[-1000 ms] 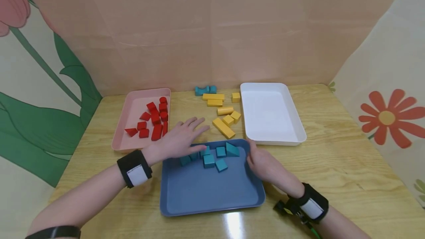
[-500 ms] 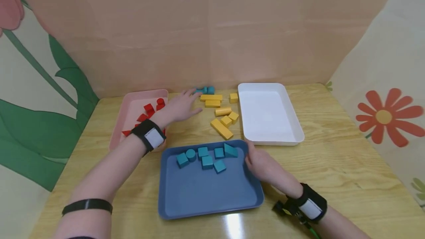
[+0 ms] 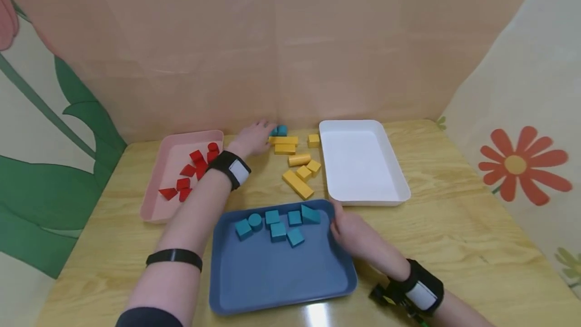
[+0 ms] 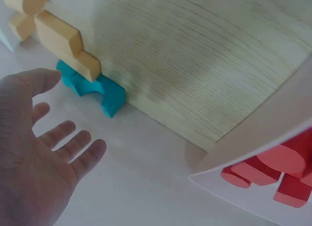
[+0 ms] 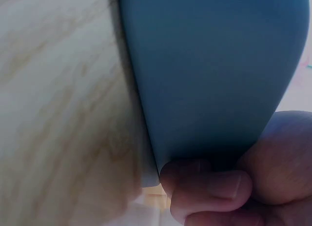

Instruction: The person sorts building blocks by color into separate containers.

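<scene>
My left hand (image 3: 253,139) reaches to the back of the table, its fingers apart and nothing between them. Just beyond the fingertips lies a teal arch-shaped block (image 4: 113,93), seen best in the left wrist view; in the head view the hand covers most of it. A second teal block (image 3: 282,130) sits at its right. With curled fingers and thumb, my right hand (image 3: 358,236) grips the right side of a blue tray (image 3: 281,284). Inside that tray, along its far side, are several teal blocks (image 3: 278,232).
Yellow blocks (image 3: 297,184) lie loose between a pink tray (image 3: 151,201) and a white tray (image 3: 365,165). Red blocks (image 3: 183,183) fill part of the pink tray, under the left forearm's line. A peach-coloured backdrop (image 3: 281,49) rises behind the table.
My left hand has gone from above the blue tray's far left corner to the teal blocks at the back. My right hand keeps its grip on the tray; the view has shifted slightly.
</scene>
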`<state>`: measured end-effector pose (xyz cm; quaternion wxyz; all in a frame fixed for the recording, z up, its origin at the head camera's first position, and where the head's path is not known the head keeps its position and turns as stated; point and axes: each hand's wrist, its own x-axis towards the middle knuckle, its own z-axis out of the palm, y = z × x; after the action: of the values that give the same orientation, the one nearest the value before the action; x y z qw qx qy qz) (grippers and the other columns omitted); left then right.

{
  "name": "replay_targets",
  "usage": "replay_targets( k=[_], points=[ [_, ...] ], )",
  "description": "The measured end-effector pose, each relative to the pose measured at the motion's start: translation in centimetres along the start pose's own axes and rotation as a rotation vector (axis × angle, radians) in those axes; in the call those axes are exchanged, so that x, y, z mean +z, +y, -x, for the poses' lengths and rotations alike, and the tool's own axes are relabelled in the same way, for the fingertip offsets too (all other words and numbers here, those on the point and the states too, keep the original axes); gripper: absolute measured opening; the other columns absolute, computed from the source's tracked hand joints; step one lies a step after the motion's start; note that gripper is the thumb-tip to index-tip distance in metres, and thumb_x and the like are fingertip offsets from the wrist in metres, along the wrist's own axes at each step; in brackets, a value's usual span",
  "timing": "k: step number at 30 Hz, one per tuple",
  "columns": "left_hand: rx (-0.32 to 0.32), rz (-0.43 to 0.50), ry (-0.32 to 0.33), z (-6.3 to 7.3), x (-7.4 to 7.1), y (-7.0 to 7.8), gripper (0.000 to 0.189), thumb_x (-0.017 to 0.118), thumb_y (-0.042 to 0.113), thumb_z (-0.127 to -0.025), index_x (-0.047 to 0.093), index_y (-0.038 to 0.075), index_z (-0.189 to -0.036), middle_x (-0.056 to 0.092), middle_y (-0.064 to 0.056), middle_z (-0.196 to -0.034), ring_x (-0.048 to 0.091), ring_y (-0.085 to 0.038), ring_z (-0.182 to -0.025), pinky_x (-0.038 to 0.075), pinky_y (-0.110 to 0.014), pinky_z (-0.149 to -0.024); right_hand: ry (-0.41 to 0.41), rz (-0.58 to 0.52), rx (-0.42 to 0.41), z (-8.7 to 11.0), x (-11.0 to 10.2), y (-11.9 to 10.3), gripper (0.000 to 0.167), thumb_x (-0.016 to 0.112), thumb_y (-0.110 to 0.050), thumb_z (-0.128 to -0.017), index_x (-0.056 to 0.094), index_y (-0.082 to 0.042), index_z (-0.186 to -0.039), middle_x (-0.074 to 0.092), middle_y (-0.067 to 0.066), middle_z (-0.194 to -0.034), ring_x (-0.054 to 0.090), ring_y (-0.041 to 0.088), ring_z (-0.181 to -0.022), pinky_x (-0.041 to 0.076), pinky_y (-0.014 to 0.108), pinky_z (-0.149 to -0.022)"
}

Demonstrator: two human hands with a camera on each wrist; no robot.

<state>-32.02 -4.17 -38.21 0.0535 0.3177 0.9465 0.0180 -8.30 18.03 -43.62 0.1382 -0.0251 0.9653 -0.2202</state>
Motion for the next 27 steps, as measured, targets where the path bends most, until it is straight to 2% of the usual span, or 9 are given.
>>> replay_targets(
  k=[4, 9, 15, 18, 20, 23, 25, 27],
  points=[
    [-0.013, 0.026, -0.022, -0.5, 0.5, -0.1, 0.059, 0.055, 0.017, -0.086, 0.029, 0.014, -0.138, 0.026, -0.013, -0.14, 0.023, -0.03, -0.127, 0.021, -0.043, -0.102, -0.007, -0.01, 0.004, 0.1, 0.3, 0.0, 0.055, 0.046, -0.017, -0.09, 0.018, -0.005, -0.136, 0.047, 0.002, -0.06, 0.046, 0.013, -0.046, 0.039, 0.027, -0.043],
    [-0.054, 0.048, -0.048, -0.5, 1.7, -0.5, 0.066, 0.056, 0.012, -0.083, 0.024, 0.019, -0.141, 0.019, -0.012, -0.143, 0.02, -0.03, -0.128, 0.02, -0.044, -0.102, -0.006, -0.001, -0.014, 0.4, 0.7, -0.3, 0.055, 0.047, -0.017, -0.09, 0.019, -0.004, -0.135, 0.046, 0.001, -0.059, 0.045, 0.012, -0.046, 0.038, 0.026, -0.042],
    [-0.064, 0.041, -0.063, -0.7, 2.7, -0.9, 0.066, 0.055, 0.017, -0.085, 0.022, 0.02, -0.142, 0.016, -0.01, -0.144, 0.018, -0.03, -0.129, 0.019, -0.045, -0.101, 0.015, 0.003, -0.028, 0.7, 0.9, -0.8, 0.055, 0.047, -0.017, -0.089, 0.02, -0.003, -0.135, 0.045, 0.0, -0.058, 0.045, 0.011, -0.046, 0.037, 0.026, -0.042],
    [-0.076, 0.02, -0.055, -0.6, 2.9, -1.4, 0.061, 0.054, 0.02, -0.086, 0.026, 0.016, -0.14, 0.021, -0.011, -0.142, 0.02, -0.03, -0.128, 0.02, -0.044, -0.101, 0.027, 0.013, -0.035, 0.6, 0.8, -0.9, 0.056, 0.048, -0.016, -0.089, 0.02, -0.003, -0.135, 0.045, 0.0, -0.058, 0.044, 0.011, -0.046, 0.037, 0.026, -0.042],
    [-0.08, 0.011, -0.033, -0.4, 2.8, -1.8, 0.056, 0.055, 0.019, -0.085, 0.032, 0.012, -0.136, 0.028, -0.013, -0.137, 0.025, -0.031, -0.125, 0.021, -0.043, -0.101, 0.025, 0.014, -0.035, 0.6, 0.7, -0.9, 0.056, 0.047, -0.016, -0.09, 0.019, -0.004, -0.136, 0.045, -0.001, -0.058, 0.044, 0.011, -0.046, 0.037, 0.026, -0.042],
    [-0.08, 0.039, -0.012, 0.2, 2.7, -2.4, 0.045, 0.057, 0.018, -0.084, 0.041, 0.007, -0.125, 0.04, -0.015, -0.122, 0.038, -0.029, -0.113, 0.029, -0.04, -0.096, 0.026, 0.02, -0.036, 0.5, 0.6, -0.8, 0.055, 0.047, -0.016, -0.09, 0.018, -0.004, -0.136, 0.046, -0.001, -0.058, 0.044, 0.011, -0.046, 0.038, 0.026, -0.042],
    [-0.08, 0.059, -0.015, 0.6, 2.8, -2.8, 0.039, 0.058, 0.019, -0.085, 0.043, 0.005, -0.119, 0.045, -0.014, -0.112, 0.043, -0.027, -0.105, 0.034, -0.039, -0.091, 0.024, 0.023, -0.04, 0.4, 0.5, -0.7, 0.055, 0.046, -0.016, -0.09, 0.018, -0.004, -0.136, 0.046, -0.001, -0.058, 0.044, 0.011, -0.046, 0.038, 0.026, -0.043],
    [-0.082, 0.077, -0.032, 1.0, 2.9, -3.1, 0.035, 0.056, 0.013, -0.085, 0.042, 0.005, -0.117, 0.047, -0.012, -0.103, 0.046, -0.025, -0.095, 0.038, -0.037, -0.084, 0.023, 0.023, -0.042, 0.4, 0.3, -0.7, 0.055, 0.046, -0.016, -0.09, 0.018, -0.004, -0.135, 0.046, -0.001, -0.058, 0.044, 0.011, -0.046, 0.038, 0.026, -0.043]
  ],
)
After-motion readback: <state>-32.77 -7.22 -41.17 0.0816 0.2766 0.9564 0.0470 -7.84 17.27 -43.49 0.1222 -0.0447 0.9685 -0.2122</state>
